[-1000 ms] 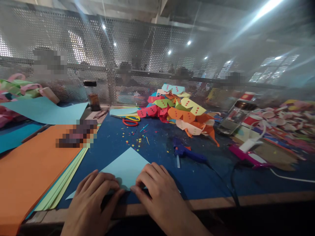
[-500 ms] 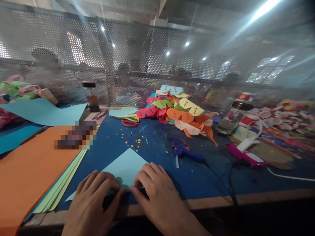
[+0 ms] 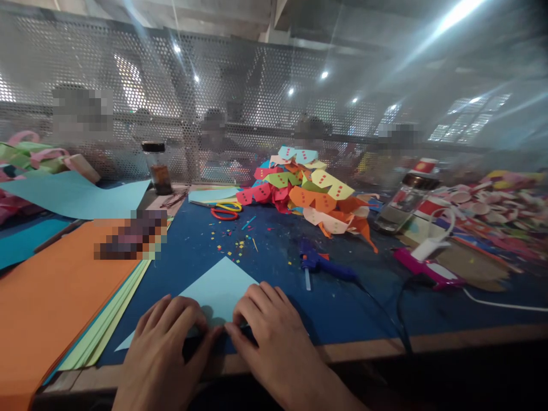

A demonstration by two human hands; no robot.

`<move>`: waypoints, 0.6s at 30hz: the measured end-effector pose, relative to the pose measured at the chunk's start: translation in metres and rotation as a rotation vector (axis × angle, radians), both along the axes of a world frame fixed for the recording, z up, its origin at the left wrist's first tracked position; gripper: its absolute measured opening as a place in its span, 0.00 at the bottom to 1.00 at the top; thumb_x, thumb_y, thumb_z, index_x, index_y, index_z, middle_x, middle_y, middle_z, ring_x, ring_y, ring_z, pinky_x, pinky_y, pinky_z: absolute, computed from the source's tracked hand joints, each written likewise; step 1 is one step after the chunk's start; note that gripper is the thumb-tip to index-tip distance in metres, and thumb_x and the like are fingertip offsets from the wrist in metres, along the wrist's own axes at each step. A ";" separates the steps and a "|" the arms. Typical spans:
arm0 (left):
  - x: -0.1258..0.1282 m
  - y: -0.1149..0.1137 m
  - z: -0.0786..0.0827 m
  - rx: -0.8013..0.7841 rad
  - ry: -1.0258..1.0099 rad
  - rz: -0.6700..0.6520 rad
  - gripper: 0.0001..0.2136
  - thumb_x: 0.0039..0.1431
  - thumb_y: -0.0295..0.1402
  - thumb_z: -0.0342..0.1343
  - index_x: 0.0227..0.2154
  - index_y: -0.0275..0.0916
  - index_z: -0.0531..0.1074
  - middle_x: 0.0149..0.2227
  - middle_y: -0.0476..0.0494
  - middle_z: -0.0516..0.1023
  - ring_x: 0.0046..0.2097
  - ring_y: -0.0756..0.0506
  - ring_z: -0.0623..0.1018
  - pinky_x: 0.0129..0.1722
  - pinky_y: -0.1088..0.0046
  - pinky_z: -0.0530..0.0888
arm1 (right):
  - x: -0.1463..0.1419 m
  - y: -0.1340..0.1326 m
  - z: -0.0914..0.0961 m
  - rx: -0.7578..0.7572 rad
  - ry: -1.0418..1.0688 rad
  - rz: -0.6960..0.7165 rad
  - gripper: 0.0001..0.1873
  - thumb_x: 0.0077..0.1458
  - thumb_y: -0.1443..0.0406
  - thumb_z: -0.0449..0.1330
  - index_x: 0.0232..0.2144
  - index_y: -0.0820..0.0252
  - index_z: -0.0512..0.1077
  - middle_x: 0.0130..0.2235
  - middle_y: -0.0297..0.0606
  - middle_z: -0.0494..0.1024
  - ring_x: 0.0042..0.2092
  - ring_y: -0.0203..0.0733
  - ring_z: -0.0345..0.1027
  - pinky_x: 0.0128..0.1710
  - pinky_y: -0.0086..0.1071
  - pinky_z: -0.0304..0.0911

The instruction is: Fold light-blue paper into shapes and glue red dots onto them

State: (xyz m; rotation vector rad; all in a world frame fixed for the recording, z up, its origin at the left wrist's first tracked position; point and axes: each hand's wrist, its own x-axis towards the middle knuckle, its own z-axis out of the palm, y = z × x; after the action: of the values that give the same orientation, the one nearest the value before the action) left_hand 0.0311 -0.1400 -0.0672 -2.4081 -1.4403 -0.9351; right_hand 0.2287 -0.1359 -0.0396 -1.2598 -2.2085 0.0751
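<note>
A light blue sheet of paper, folded into a triangle with its tip pointing away from me, lies on the dark blue table near the front edge. My left hand lies palm down on the sheet's near left part, fingers curled and pressing along the fold. My right hand presses the near right part, thumb tip almost meeting the left thumb. Both hands cover the sheet's near edge.
A stack of orange and pale green sheets lies at left. A blue glue gun with its black cord sits right of centre. Behind it are a pile of folded coloured paper pieces, scissors, a dark jar and a perforated metal screen.
My hands have shifted slightly along the fold, the thumbs drawing closer together. The paper stays in place.
</note>
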 end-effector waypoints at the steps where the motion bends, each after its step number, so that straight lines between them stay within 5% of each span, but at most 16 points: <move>1: 0.000 0.000 -0.001 -0.003 -0.003 0.002 0.09 0.63 0.41 0.57 0.31 0.44 0.67 0.33 0.51 0.76 0.36 0.43 0.77 0.46 0.59 0.68 | 0.000 0.000 -0.001 0.001 0.005 0.001 0.10 0.55 0.68 0.66 0.29 0.56 0.68 0.34 0.30 0.72 0.40 0.41 0.64 0.39 0.36 0.54; 18: -0.012 -0.002 -0.006 -0.013 0.003 -0.014 0.07 0.63 0.43 0.57 0.36 0.47 0.71 0.38 0.51 0.80 0.42 0.42 0.79 0.56 0.55 0.64 | 0.022 -0.009 0.005 -0.088 0.030 -0.060 0.08 0.56 0.71 0.64 0.30 0.57 0.68 0.35 0.32 0.72 0.39 0.43 0.64 0.40 0.38 0.57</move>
State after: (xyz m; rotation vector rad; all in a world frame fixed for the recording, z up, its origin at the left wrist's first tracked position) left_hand 0.0191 -0.1422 -0.0734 -2.4308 -1.4349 -0.9281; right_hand 0.2507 -0.1446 -0.0349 -1.3626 -2.1613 0.1677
